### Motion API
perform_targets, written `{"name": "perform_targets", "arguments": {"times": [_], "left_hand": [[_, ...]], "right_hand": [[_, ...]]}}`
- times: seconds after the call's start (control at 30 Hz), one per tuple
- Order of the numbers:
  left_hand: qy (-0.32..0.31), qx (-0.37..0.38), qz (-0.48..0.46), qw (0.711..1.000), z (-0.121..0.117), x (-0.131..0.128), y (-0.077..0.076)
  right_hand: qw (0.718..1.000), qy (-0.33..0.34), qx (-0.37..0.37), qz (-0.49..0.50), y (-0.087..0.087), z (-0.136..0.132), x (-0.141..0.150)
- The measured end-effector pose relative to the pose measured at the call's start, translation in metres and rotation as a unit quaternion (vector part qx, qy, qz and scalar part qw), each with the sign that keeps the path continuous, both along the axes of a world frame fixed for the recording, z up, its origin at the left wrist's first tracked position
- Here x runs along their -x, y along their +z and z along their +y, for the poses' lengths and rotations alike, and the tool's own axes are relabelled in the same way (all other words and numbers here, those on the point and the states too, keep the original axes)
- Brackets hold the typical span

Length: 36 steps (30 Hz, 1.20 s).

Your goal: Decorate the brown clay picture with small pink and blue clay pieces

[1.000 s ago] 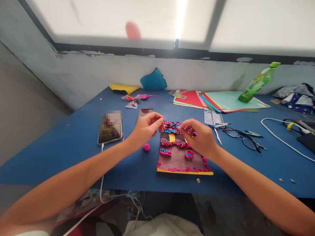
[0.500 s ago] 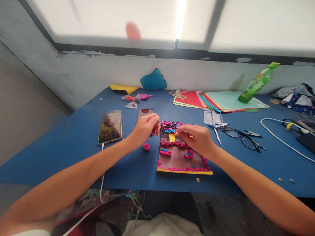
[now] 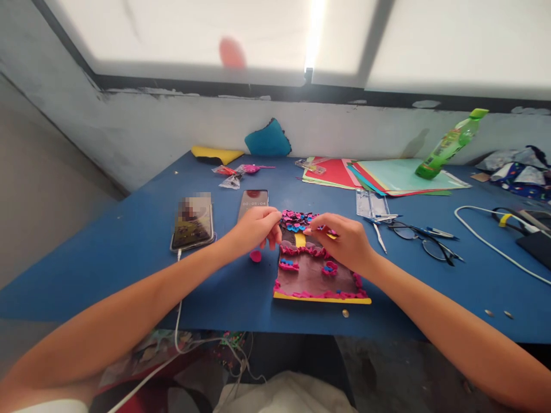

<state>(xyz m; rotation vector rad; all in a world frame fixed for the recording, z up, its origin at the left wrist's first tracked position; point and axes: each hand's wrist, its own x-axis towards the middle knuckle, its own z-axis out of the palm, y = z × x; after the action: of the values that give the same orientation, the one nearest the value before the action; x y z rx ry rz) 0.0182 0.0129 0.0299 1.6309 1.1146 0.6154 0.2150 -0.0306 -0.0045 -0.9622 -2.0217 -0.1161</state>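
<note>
A dark brown panel point(image 3: 312, 279) lies flat in front of me, trimmed with ruffled pink and blue bits that look like modelling clay, with a yellow strip along its near edge. My right hand point(image 3: 344, 236) is over its upper right part, thumb and fingertips pinched close to the surface; whatever is in the pinch is too small to make out. My left hand point(image 3: 261, 226) is at the upper left edge, fingers curled and thumb pressed to the forefinger, their contents hidden. A pink lump point(image 3: 255, 256) sits on the blue table just below my left hand.
Left of my hands lies a charging phone point(image 3: 192, 225); another phone point(image 3: 255, 198) is partly behind my left hand. Eyeglasses point(image 3: 424, 241) and pens lie to the right. Coloured sheets point(image 3: 404, 175) and a tilted green bottle point(image 3: 451, 143) are at the back. A white cable point(image 3: 486, 252) curves at right.
My left hand has come slightly down and nearer the panel, uncovering more of the phone behind it and partly covering the pink lump. The right hand has hardly moved.
</note>
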Motion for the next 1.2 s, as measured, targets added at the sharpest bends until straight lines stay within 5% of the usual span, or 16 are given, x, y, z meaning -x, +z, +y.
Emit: {"name": "perform_targets", "arguments": {"times": [0.27, 0.47, 0.9, 1.2], "left_hand": [[0.038, -0.017, 0.111, 0.993, -0.0041, 0.003, -0.0027], [0.044, 0.058, 0.133, 0.988, -0.0059, 0.0008, -0.0018], [0.045, 0.26, -0.131, 0.956, -0.0048, -0.0002, 0.004], [0.061, 0.249, -0.149, 0.955, -0.0025, -0.0009, 0.0009]], "right_hand": [[1.0, 0.013, 0.007, 0.002, -0.0011, 0.0064, -0.0022], [1.0, 0.019, -0.007, -0.004, -0.0021, 0.0051, -0.0014], [0.997, 0.078, 0.001, -0.028, 0.0001, 0.0066, -0.0035], [0.998, 0.049, 0.038, -0.016, -0.0035, 0.0082, -0.0035]]}}
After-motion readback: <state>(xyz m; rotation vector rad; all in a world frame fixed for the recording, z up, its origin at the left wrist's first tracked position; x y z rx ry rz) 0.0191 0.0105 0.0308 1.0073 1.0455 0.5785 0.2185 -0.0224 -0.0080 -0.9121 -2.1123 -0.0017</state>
